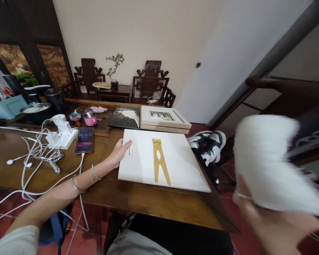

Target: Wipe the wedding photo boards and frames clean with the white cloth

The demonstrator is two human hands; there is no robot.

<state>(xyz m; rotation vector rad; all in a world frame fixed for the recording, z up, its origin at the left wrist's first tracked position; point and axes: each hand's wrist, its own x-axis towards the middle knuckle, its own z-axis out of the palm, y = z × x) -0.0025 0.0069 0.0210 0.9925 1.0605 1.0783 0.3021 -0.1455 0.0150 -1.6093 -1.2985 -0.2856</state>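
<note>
A flat white panel [142, 161] lies at the table's front edge, partly overhanging it. A gold-brown two-legged piece [159, 159], shaped like an A with a cat's-head top, rests on its face. My left hand [121, 151] is closed on the panel's left edge, thumb on top, fingers underneath and hidden. Off to the right, clear of the table, my right hand [273, 221] grips a white cloth [263, 156]. Both are smeared by motion, and the cloth hides most of the fingers.
Behind the panel are a dark photo panel [124, 117] and stacked framed pictures [166, 122]. At left lie a phone [84, 140], a power strip [65, 139] with tangled cables and a pink cup [89, 119]. Sneakers [214, 145] stand beyond the table's right edge.
</note>
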